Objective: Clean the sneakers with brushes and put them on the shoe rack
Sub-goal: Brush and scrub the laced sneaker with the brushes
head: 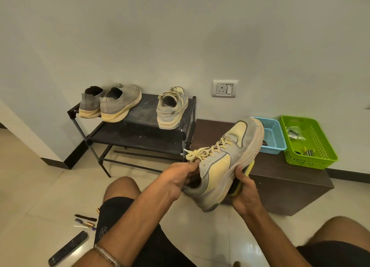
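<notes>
Our knees framed the floor in front of the shoe rack (132,114), and between them we held the last sneaker (224,164) up, right of the rack. Our left hand (180,178) pinched its collar, fingers curled inside, steadying it. Our right hand (245,188) curled round a yellow brush (247,171) pressed against the sole edge, presumably to scrub it. On the rack's top shelf stood its mate (172,108) and, further left, a grey pair (112,103), apparently finished.
</notes>
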